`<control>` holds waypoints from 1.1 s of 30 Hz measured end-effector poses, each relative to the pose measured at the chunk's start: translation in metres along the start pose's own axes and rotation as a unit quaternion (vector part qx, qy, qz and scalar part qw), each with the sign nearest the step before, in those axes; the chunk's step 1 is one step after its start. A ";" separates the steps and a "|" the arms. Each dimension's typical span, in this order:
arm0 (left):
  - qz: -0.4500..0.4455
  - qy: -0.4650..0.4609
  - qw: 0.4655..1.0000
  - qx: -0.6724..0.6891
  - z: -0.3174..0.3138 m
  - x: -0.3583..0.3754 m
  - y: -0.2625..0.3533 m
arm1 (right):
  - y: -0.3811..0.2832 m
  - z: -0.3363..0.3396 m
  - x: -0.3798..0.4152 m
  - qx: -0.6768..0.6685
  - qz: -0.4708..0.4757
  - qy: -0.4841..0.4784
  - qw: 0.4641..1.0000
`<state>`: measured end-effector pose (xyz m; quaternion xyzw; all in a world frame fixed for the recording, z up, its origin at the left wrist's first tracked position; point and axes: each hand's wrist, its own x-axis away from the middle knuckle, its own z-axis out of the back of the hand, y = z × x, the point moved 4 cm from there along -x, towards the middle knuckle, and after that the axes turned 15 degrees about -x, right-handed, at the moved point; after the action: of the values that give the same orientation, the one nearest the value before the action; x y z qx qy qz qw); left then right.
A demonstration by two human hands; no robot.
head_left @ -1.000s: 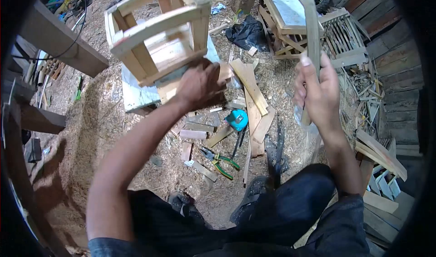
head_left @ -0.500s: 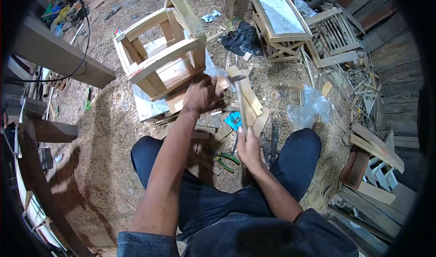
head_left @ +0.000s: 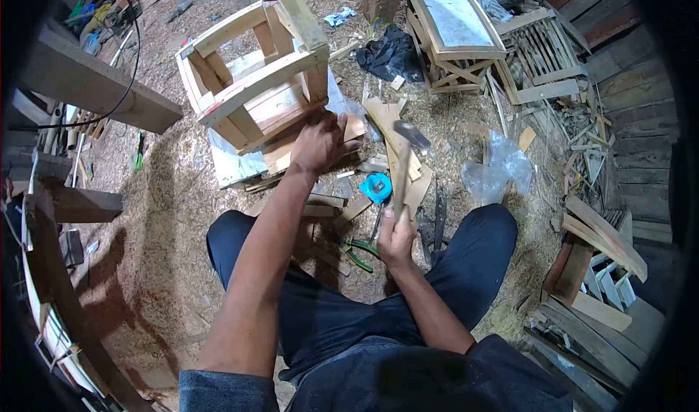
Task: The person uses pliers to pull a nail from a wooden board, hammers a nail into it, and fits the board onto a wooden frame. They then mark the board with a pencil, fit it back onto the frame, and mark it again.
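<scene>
we see the right hand wrapped tight around the lower end of a hammer, its grip closed on the wooden handle. the handle's long axis runs up and away from that grip, tilted a little to the right, with the metal head at the far end, just above a pile of loose boards on the floor. the wooden frame lies up and to the left of the hammer grip, well past the head, so the left hand is much the nearer one to it. that left hand presses flat, fingers curled, on the frame's near lower corner and on the slat there (whether it pinches the slat or only bears down on it we cannot tell). a blue tape measure sits on the floor between the two hands, just left of the handle, and green-handled pliers lie left of the right grip, near the knee.

against half a second ago, the hammer head has swung to the right and tipped over, and the handle now leans right rather than left. a second ago the right hand was raised high on the right, and the frame was held up nearer the camera; now it rests lower, on the floor.
</scene>
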<state>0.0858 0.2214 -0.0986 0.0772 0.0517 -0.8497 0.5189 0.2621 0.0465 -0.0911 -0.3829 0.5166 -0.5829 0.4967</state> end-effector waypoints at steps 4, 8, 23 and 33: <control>-0.021 0.068 0.997 -0.028 0.010 -0.002 0.000 | -0.002 -0.002 -0.007 0.080 -0.050 -0.049 0.994; -0.009 0.023 1.000 0.018 -0.003 0.001 -0.001 | -0.014 0.005 -0.007 -0.009 -0.049 0.012 0.999; -0.037 0.092 0.995 -0.026 0.007 -0.003 0.001 | -0.027 0.014 -0.017 0.083 -0.025 -0.010 0.996; -0.010 0.028 0.999 0.026 0.006 -0.002 0.000 | -0.012 0.001 0.002 0.050 -0.021 -0.029 0.998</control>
<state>0.0862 0.2220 -0.0920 0.1140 0.0454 -0.8533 0.5068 0.2601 0.0446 -0.0794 -0.3853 0.4641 -0.6072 0.5172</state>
